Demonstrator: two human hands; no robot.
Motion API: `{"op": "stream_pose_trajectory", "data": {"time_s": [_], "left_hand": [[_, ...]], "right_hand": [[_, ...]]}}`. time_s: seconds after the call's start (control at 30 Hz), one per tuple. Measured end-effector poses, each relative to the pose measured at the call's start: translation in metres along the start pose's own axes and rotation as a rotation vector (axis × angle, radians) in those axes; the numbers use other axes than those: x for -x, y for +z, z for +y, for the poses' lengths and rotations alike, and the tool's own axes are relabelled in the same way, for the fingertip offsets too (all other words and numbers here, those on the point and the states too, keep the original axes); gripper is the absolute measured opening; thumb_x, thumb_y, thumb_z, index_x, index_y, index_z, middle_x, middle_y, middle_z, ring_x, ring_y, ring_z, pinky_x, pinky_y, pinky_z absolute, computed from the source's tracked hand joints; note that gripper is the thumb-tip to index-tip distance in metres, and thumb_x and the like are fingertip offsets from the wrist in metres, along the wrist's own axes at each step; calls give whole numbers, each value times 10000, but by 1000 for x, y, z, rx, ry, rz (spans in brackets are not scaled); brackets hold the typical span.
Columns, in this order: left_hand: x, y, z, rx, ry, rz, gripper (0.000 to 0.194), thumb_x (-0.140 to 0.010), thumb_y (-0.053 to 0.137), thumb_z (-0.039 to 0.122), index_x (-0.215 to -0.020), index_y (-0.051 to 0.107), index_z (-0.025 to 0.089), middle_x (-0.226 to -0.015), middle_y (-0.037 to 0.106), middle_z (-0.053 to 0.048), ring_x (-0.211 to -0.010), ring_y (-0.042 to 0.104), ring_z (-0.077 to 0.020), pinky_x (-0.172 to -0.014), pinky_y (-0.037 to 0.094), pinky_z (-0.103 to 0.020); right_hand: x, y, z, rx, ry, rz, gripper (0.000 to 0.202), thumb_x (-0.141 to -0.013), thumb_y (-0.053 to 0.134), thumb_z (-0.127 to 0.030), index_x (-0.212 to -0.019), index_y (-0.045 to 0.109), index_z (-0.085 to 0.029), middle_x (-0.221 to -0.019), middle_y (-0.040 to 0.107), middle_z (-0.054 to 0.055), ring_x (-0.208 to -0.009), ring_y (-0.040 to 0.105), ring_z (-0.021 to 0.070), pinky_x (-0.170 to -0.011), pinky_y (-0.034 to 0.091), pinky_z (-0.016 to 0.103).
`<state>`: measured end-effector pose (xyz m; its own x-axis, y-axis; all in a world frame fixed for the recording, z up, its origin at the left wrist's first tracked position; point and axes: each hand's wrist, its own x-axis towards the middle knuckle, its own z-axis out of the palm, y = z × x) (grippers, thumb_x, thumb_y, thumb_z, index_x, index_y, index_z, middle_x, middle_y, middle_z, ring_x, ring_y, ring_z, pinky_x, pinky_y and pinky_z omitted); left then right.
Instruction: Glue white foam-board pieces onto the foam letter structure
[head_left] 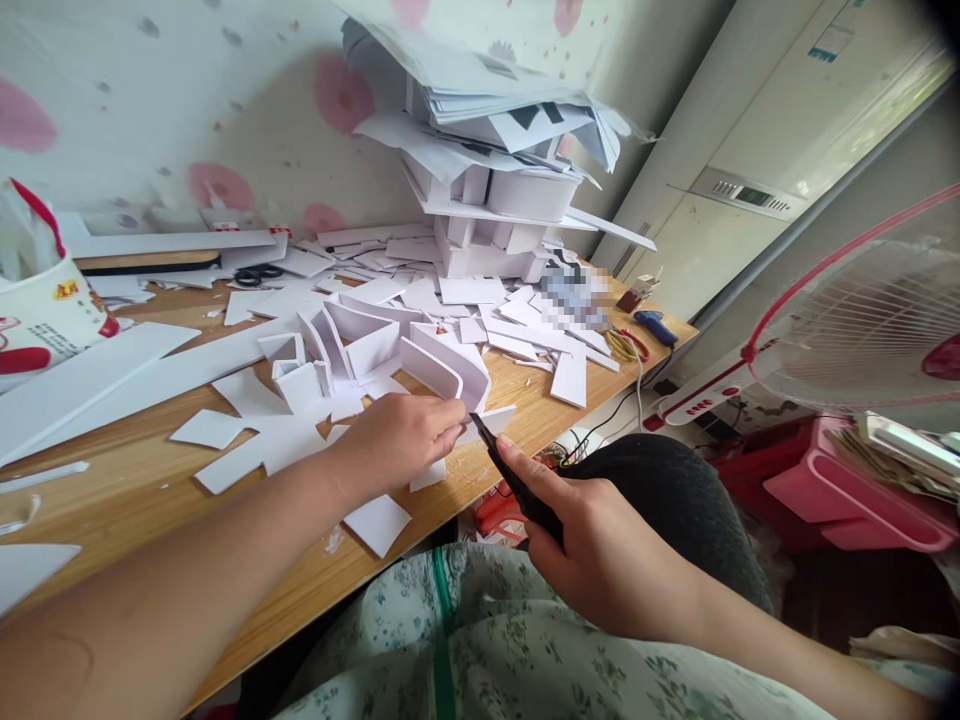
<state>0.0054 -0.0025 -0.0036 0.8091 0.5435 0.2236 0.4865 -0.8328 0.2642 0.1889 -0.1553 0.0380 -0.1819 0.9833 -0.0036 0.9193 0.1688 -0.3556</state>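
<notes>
My left hand is closed in a pinch at the table's front edge. A small white board piece shows at its fingertips, mostly hidden by the fingers and the blade. My right hand wraps round a black utility knife, index finger stretched along its top. The knife's tip is right beside my left fingertips. Just behind them stand curved white board walls. More upright white pieces are joined into angled shapes to the left, among flat cut pieces.
A white layered model with paper sheets on top stands against the wall. Black scissors, a paper bucket, and a blue-handled tool lie around the wooden table. A fan and red bin are right.
</notes>
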Motion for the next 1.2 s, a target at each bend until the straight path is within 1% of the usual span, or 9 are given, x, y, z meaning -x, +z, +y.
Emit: {"op": "stream_pose_trajectory", "data": {"time_s": [0.27,0.47,0.67,0.8,0.93,1.0,1.2], "left_hand": [[0,-1,2,-12,-8,-19,294,-953,376,333,-691,356,203,-629,467,16,-594,457,-149,-567,247,-269],[0,-2,3,-15,-7,-8,315,-959,395,335,-679,350,199,-610,444,24,-572,437,-137,-560,242,-264],[0,-3,3,-2,-1,1,306,-957,408,317,-681,351,197,-602,440,31,-561,447,-129,-556,252,-256],[0,-3,4,-8,-6,0,299,-953,418,313,-683,363,197,-604,458,29,-561,462,-129,-554,261,-252],[1,-1,3,-20,7,16,294,-953,421,311,-685,380,196,-604,475,27,-561,471,-128,-554,272,-249],[1,-1,3,-34,19,23,294,-954,419,309,-685,386,196,-605,481,26,-563,475,-130,-552,275,-250],[1,-1,3,-75,38,37,298,-954,423,312,-681,394,197,-595,487,28,-560,481,-136,-543,273,-256]], "right_hand": [[0,4,1,-49,23,-64,747,-798,483,-128,-1520,292,-139,-922,748,123,-695,698,198,-670,537,268],[-1,10,2,-59,28,-94,749,-793,475,-122,-1519,289,-120,-918,746,130,-578,641,172,-592,512,264],[-2,16,5,-80,16,-109,750,-792,468,-127,-1519,286,-115,-903,745,131,-604,652,192,-619,524,288],[-4,19,7,-96,17,-116,763,-780,464,-124,-1520,281,-107,-902,745,138,-604,662,202,-603,522,292],[-4,20,6,-92,31,-121,765,-774,461,-125,-1519,290,-114,-956,741,158,-644,680,215,-633,529,306],[-4,20,6,-91,42,-135,759,-771,461,-126,-1514,308,-125,-956,741,156,-628,673,209,-621,522,299],[-7,16,4,-50,56,-155,761,-757,474,-129,-1505,334,-141,-823,737,107,-514,595,167,-541,463,260]]}}
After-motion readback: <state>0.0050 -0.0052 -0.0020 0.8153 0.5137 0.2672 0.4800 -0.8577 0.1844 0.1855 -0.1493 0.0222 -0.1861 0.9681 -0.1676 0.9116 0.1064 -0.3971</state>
